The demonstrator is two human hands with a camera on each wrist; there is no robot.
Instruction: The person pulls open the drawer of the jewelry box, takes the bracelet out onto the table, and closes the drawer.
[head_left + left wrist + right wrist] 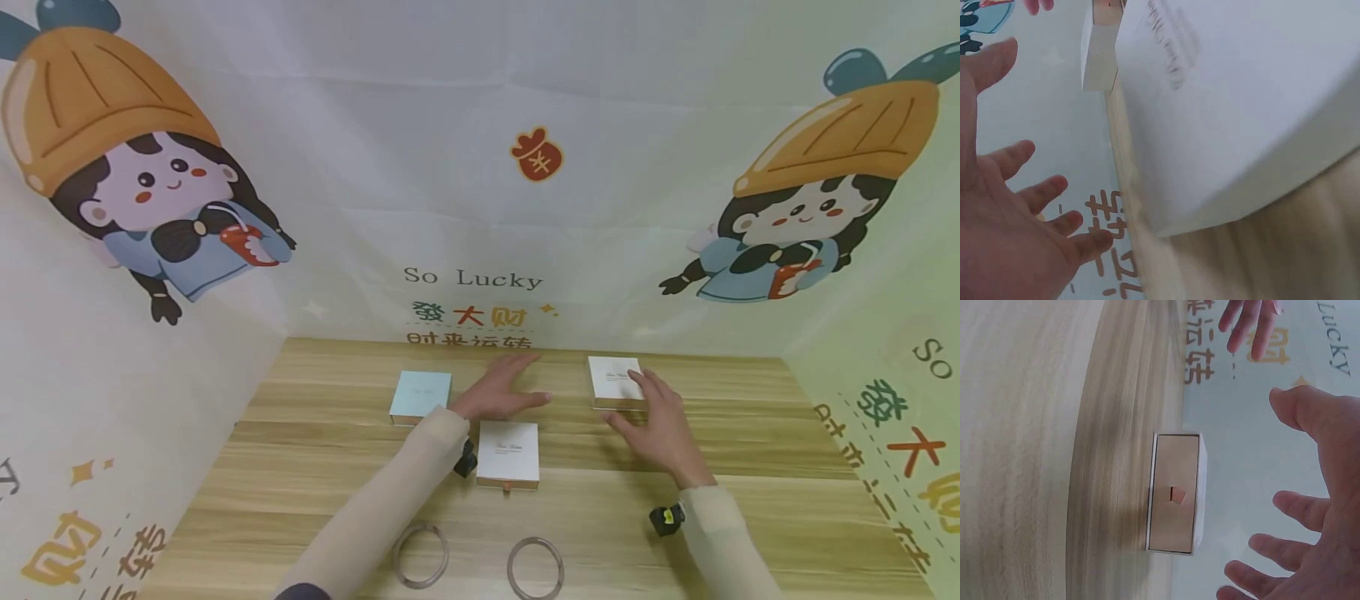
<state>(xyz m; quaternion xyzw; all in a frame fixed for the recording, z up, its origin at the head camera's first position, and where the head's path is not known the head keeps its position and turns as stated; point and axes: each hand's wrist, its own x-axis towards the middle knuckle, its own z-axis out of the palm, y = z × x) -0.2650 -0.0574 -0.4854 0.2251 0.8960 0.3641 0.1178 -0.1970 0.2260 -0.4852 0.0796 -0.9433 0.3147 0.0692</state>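
My left hand (502, 393) reaches over the table with fingers spread and nothing held, just behind a white square box (508, 450) with a small tab at its front. In the left wrist view this white box (1235, 112) looms large beside the outstretched fingers. A light blue box (418, 393) lies left of that hand, partly behind the sleeve. My right hand (663, 429) is at the right side of another white box (613, 377), its fingers overlapping the box in the head view. In the right wrist view the fingers are loosely spread, apart from the box's tan drawer front (1175, 519).
Two greyish bangles (397, 554) (561, 571) lie flat near the front of the wooden table (750, 433). A printed cloth (375, 167) with cartoon figures and lettering rises behind the table and along both sides.
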